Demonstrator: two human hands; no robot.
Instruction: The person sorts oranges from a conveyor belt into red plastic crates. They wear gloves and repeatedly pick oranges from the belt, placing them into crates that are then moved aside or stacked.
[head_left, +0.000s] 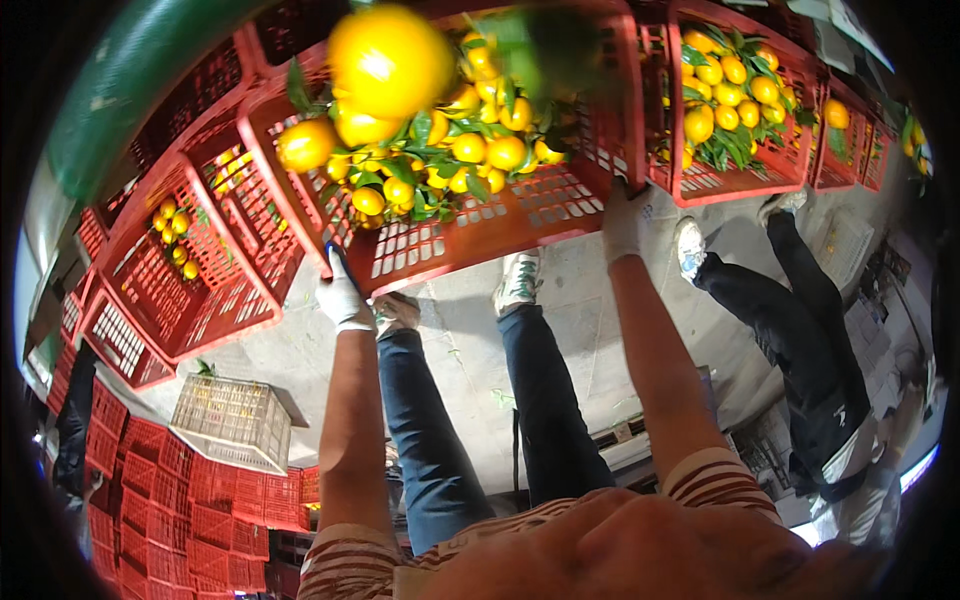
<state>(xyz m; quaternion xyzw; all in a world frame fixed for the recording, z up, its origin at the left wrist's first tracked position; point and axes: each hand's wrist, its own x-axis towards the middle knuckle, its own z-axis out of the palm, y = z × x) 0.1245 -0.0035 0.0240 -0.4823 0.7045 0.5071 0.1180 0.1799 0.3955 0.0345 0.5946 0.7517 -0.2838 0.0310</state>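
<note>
A red plastic crate (480, 247) of slotted lattice is in front of me, tilted with its open side toward me. Inside it are orange citrus fruits (469, 148) with green leaves attached. My left hand (345, 300), in a whitish work glove, grips the rim at the crate's near left corner. On the right side rim, my gloved right hand (624, 221) has hold of the crate, its fingers partly in shadow. One large blurred citrus fruit (390, 64) appears close to the camera above the crate's back left. Blurred dark green leaves (555, 60) cover the back right.
More red crates with fruit stand left (187, 300) and right (742, 187) of mine. A pale slatted crate (229, 420) sits on the concrete floor (442, 360). Red crates (172, 495) are stacked lower left. A person's legs (795, 322) are at right. A green rounded surface (112, 97) curves at upper left.
</note>
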